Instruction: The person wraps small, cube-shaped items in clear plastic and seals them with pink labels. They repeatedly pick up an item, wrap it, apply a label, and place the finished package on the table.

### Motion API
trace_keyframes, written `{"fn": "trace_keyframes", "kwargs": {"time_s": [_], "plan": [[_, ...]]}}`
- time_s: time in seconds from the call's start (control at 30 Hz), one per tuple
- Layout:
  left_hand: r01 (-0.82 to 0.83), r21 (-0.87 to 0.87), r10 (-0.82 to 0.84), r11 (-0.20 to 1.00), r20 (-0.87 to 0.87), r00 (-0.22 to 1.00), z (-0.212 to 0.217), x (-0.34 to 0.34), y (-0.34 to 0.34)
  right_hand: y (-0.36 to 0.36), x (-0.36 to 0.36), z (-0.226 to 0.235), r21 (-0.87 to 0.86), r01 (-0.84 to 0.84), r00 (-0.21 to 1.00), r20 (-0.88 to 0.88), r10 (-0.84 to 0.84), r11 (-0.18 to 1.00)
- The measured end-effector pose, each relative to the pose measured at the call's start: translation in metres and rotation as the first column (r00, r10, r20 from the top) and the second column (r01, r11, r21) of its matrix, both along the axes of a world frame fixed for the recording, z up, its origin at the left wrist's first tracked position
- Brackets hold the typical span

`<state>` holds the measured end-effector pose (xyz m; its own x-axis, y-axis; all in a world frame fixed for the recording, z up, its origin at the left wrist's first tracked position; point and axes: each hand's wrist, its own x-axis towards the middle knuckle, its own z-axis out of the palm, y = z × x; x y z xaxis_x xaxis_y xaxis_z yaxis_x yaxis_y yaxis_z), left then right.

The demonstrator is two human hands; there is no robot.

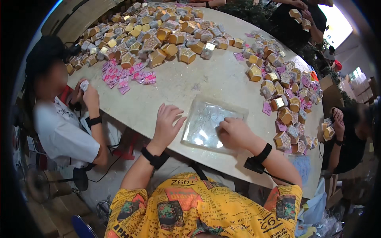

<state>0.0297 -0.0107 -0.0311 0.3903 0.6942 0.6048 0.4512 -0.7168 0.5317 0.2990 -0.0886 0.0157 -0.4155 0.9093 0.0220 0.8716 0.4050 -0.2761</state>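
Note:
A flat, square tray [198, 137] with a translucent rim and a shiny, silvery-clear surface lies on the table in front of me. My right hand [237, 134] rests over the tray's right side, its fingers curled together. Whatever those fingers pinch, if anything, is too small or hidden to name. Just beyond the tray's left edge, my left hand [168, 122] is raised with its fingers apart and nothing in them. Left of that hand lies a heap of small pink printed packets [124, 75].
A large pile of small gold-and-white house-shaped boxes [170, 37] covers the far table [158, 95]. More boxes mixed with pink packets [291, 91] line the right side. One person [65, 107] works at the left, others at the far right. A blue cloth-like sheet [300, 166] sits near the right edge.

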Motion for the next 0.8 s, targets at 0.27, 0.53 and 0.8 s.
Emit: {"fn": "trace_keyframes", "kwargs": {"time_s": [0.27, 0.53, 0.8], "plan": [[-0.011, -0.010, 0.012, 1.000, 0.065, 0.998, 0.002, -0.003, -0.003, 0.004, 0.004, -0.007, -0.178, 0.088, 0.983, -0.143, -0.114, 0.980], [-0.037, 0.020, 0.036, 0.999, 0.077, 0.996, -0.002, -0.008, -0.003, -0.005, -0.003, 0.020, -0.221, 0.204, 0.969, -0.096, -0.230, 0.954], [-0.047, 0.012, 0.046, 0.999, 0.102, 0.994, -0.004, -0.009, 0.000, -0.007, 0.002, 0.007, -0.276, 0.214, 0.945, -0.185, -0.270, 0.937]]}}
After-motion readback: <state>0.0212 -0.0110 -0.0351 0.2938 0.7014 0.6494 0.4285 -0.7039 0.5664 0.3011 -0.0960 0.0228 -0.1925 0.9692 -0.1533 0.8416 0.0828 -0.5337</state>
